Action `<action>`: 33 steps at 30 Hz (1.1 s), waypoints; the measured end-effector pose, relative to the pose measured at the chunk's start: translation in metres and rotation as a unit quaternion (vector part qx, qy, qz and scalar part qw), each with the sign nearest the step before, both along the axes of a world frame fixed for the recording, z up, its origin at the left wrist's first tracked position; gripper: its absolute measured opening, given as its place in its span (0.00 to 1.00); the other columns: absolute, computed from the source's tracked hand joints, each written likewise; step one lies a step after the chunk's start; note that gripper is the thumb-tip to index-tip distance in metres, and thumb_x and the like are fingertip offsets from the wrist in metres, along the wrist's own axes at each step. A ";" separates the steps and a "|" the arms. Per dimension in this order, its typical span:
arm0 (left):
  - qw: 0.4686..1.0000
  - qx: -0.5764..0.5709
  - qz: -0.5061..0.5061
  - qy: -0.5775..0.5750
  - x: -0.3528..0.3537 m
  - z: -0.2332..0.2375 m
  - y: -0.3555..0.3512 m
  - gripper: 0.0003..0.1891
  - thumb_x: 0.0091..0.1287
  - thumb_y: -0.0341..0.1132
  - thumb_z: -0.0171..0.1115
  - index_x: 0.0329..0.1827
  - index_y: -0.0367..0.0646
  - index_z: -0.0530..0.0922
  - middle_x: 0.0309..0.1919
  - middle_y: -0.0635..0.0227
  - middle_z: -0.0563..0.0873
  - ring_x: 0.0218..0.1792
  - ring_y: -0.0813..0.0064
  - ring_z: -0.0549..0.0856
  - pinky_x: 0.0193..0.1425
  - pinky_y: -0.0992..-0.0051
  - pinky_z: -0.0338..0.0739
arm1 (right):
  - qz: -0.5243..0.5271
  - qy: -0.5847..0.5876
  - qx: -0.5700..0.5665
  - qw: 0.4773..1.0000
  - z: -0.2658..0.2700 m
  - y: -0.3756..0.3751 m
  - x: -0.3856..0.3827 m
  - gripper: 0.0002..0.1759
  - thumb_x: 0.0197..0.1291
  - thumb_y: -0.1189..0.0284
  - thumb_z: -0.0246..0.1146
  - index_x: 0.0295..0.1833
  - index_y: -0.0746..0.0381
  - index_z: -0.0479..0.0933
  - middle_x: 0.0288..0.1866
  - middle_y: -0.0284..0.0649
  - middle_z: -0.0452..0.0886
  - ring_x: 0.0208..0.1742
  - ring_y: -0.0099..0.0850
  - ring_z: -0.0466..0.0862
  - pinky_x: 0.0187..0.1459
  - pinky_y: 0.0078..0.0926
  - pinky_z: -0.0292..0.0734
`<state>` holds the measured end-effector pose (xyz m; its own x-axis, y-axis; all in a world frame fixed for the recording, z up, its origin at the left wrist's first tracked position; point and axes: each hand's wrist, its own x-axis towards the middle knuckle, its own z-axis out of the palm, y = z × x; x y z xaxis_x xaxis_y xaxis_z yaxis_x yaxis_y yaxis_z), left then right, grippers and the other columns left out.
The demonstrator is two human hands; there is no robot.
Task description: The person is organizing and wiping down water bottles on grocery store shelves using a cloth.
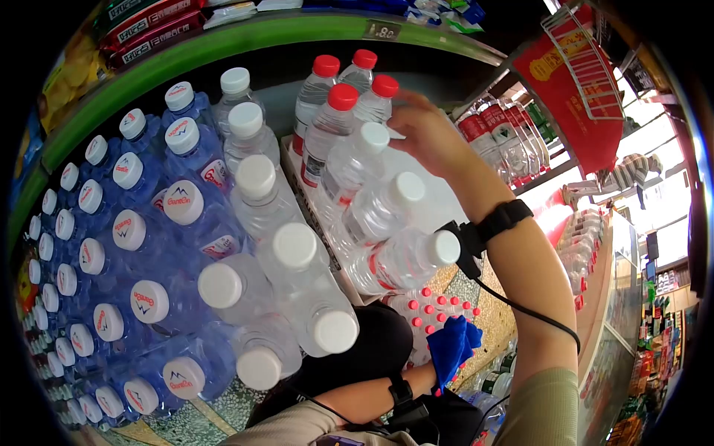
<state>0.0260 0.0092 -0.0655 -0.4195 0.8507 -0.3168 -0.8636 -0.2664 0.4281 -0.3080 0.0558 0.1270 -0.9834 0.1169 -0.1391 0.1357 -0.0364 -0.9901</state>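
Note:
My left hand, low in the middle of the view, is closed on a bunched blue cloth that covers most of its fingers. Reaching up past a row of clear bottles, my right hand is right beside a red-capped water bottle. Its fingers are bent, blurred and partly behind that bottle. Further red-capped bottles stand beside it. White-capped clear bottles lean toward my right forearm in the same shallow carton.
Many blue-tinted bottles with white caps fill the left. A green shelf edge with a price tag runs behind. Packs of red-capped bottles are low behind the cloth. A counter and a distant person are on the right.

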 end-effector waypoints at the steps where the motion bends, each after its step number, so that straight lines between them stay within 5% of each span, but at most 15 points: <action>1: 0.999 -0.016 0.023 -0.020 0.002 0.003 0.006 0.20 0.76 0.48 0.44 0.35 0.42 0.77 0.26 0.71 0.83 0.25 0.81 0.79 0.29 0.77 0.73 | -0.019 0.010 -0.007 1.000 0.005 0.004 0.005 0.32 0.54 0.78 0.58 0.67 0.63 0.60 0.56 0.43 0.73 0.59 0.35 0.74 0.62 0.45 0.70; 2: 0.998 -0.033 0.045 -0.039 0.004 0.005 0.010 0.24 0.76 0.49 0.43 0.29 0.42 0.77 0.23 0.70 0.82 0.22 0.80 0.78 0.27 0.75 0.72 | -0.040 0.020 -0.015 0.999 0.010 0.008 0.012 0.31 0.53 0.81 0.56 0.66 0.62 0.62 0.55 0.42 0.75 0.57 0.36 0.76 0.61 0.42 0.72; 7: 0.996 0.001 0.009 -0.094 0.004 -0.001 0.006 0.25 0.76 0.51 0.42 0.38 0.38 0.79 0.25 0.69 0.81 0.23 0.81 0.77 0.31 0.79 0.74 | -0.071 0.072 0.016 0.995 0.065 0.024 0.092 0.23 0.59 0.79 0.51 0.62 0.68 0.66 0.50 0.47 0.78 0.61 0.47 0.78 0.62 0.37 0.74; 12: 0.993 0.061 0.030 -0.099 -0.012 0.004 -0.002 0.30 0.76 0.53 0.38 0.35 0.36 0.80 0.27 0.60 0.85 0.24 0.74 0.80 0.33 0.74 0.76 | -0.144 0.064 0.215 0.964 0.073 0.067 0.235 0.15 0.64 0.70 0.53 0.50 0.68 0.77 0.42 0.45 0.82 0.41 0.35 0.86 0.46 0.28 0.84; 13: 0.987 0.077 0.075 -0.122 -0.017 0.020 -0.002 0.29 0.76 0.52 0.39 0.27 0.39 0.78 0.18 0.71 0.79 0.19 0.82 0.74 0.28 0.80 0.70 | -0.192 0.045 0.209 0.958 0.058 0.077 0.269 0.15 0.63 0.70 0.54 0.49 0.68 0.77 0.39 0.42 0.83 0.37 0.31 0.87 0.40 0.24 0.84; 15: 0.993 0.078 0.062 -0.058 -0.027 0.008 -0.005 0.28 0.77 0.50 0.39 0.26 0.40 0.77 0.21 0.70 0.79 0.24 0.80 0.76 0.37 0.76 0.73 | -0.269 -0.044 0.217 0.937 0.027 0.082 0.336 0.13 0.63 0.70 0.54 0.48 0.66 0.77 0.36 0.39 0.81 0.30 0.28 0.85 0.31 0.21 0.81; 16: 0.985 0.090 0.110 -0.098 -0.025 0.012 -0.002 0.26 0.77 0.51 0.40 0.29 0.40 0.77 0.21 0.72 0.79 0.25 0.81 0.76 0.35 0.76 0.73 | -0.303 -0.094 0.205 0.926 0.006 0.084 0.368 0.13 0.63 0.70 0.54 0.47 0.66 0.77 0.34 0.38 0.81 0.28 0.27 0.84 0.28 0.21 0.79; 17: 0.995 0.069 0.070 -0.016 -0.031 -0.002 -0.006 0.35 0.74 0.59 0.34 0.46 0.35 0.79 0.36 0.57 0.86 0.38 0.64 0.83 0.47 0.65 0.78 | -0.327 -0.151 0.197 0.912 -0.016 0.081 0.398 0.12 0.63 0.69 0.55 0.46 0.65 0.77 0.33 0.38 0.80 0.27 0.26 0.83 0.26 0.21 0.78; 24: 0.991 0.086 0.072 0.077 -0.045 0.017 -0.018 0.37 0.70 0.65 0.35 0.52 0.38 0.78 0.43 0.58 0.84 0.43 0.60 0.83 0.51 0.59 0.77 | -0.365 -0.367 0.081 0.852 -0.212 0.051 0.532 0.22 0.57 0.67 0.61 0.56 0.64 0.71 0.32 0.40 0.79 0.27 0.29 0.83 0.23 0.28 0.78; 26: 0.989 0.078 0.070 0.101 -0.045 0.013 -0.016 0.38 0.69 0.67 0.36 0.53 0.39 0.77 0.45 0.58 0.84 0.45 0.59 0.82 0.52 0.57 0.77 | -0.336 -0.432 0.158 0.822 -0.255 0.050 0.533 0.30 0.53 0.64 0.65 0.61 0.65 0.68 0.37 0.46 0.81 0.31 0.33 0.84 0.25 0.30 0.79; 28: 0.989 0.068 0.059 0.120 -0.043 0.002 -0.011 0.39 0.67 0.69 0.36 0.55 0.41 0.77 0.47 0.59 0.84 0.47 0.57 0.82 0.54 0.54 0.76 | -0.310 -0.436 0.339 0.774 -0.315 0.052 0.542 0.36 0.50 0.60 0.65 0.64 0.64 0.66 0.51 0.57 0.80 0.50 0.47 0.83 0.49 0.39 0.79; 30: 0.982 0.001 0.054 0.181 -0.035 0.017 -0.007 0.38 0.69 0.66 0.33 0.56 0.40 0.76 0.47 0.58 0.83 0.46 0.58 0.82 0.53 0.54 0.77 | -0.286 -0.498 0.277 0.770 -0.342 0.054 0.538 0.37 0.50 0.59 0.65 0.65 0.63 0.66 0.55 0.55 0.79 0.57 0.48 0.79 0.57 0.41 0.74; 33: 0.995 -0.003 0.064 0.071 -0.028 0.027 -0.001 0.33 0.74 0.58 0.31 0.54 0.36 0.75 0.47 0.56 0.83 0.43 0.59 0.84 0.48 0.57 0.81 | -0.291 -0.521 0.287 0.749 -0.370 0.038 0.531 0.32 0.53 0.57 0.66 0.59 0.62 0.68 0.53 0.51 0.80 0.55 0.48 0.80 0.52 0.44 0.75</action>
<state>-0.0017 0.0078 -0.0389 -0.5654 0.7858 -0.2507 -0.7530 -0.3676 0.5458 0.2232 0.0935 -0.2434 -0.1352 0.8186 -0.5582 0.9725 0.0018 -0.2328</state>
